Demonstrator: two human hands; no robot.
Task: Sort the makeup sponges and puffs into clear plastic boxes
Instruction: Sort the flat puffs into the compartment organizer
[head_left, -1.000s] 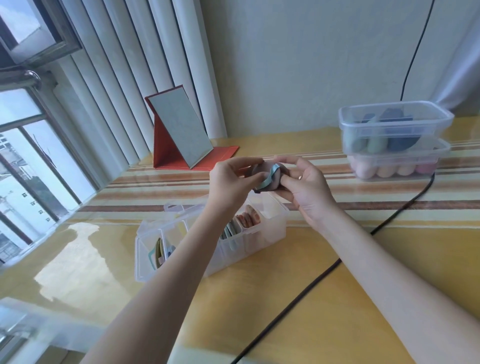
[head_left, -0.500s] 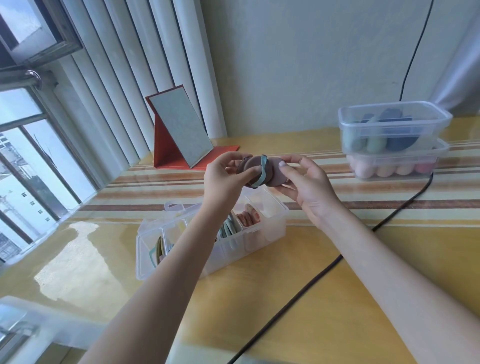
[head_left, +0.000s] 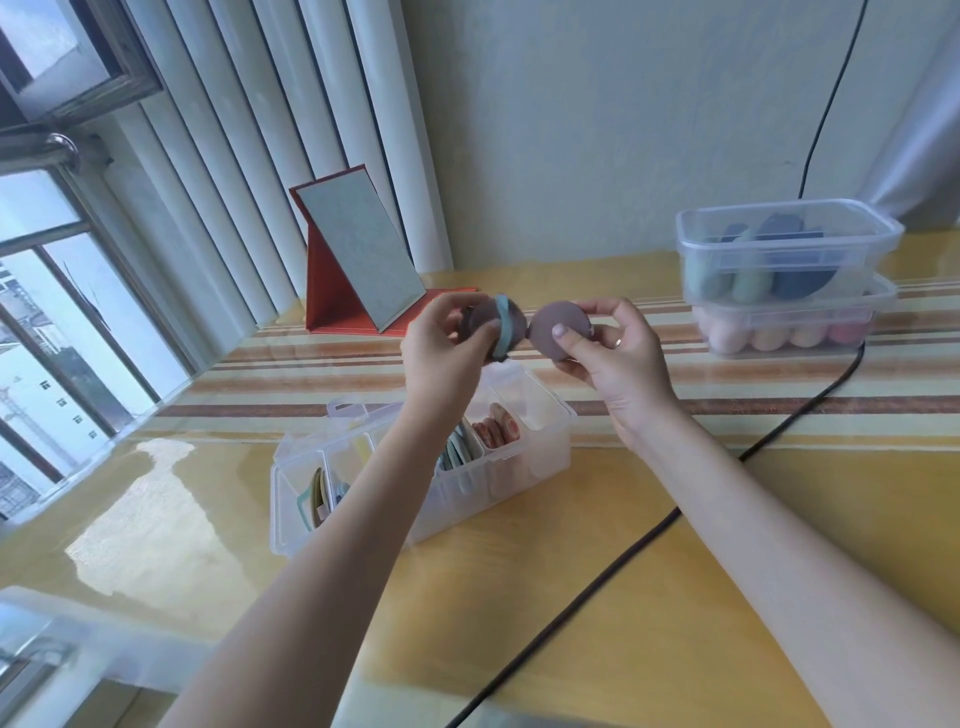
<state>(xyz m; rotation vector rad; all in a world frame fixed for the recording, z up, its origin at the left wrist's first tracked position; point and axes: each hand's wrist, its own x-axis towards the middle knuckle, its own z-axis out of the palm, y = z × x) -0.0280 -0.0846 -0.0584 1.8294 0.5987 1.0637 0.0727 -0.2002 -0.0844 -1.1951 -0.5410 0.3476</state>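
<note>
Two bare forearms reach up and forward over a yellow worktop, hands raised side by side above a divided clear box. The left hand curls its fingers and thumb around a mauve puff with a teal strap, thumb lying across the strap. The right hand, a ring on one finger, pinches a second mauve puff between thumb in front and fingers behind, its round face turned toward the camera. The two puffs sit edge to edge, just touching or nearly so, in the air above the box's far end. Each hand's grip is closed on its own puff. The box's compartments hold flat puffs standing on edge, pinkish ones in a compartment near the right end. At the worktop's far right, two clear lidded boxes are stacked: blue and green sponges above, pink ones below. A red folding mirror stands by the curtain, and a black cable crosses the worktop.
</note>
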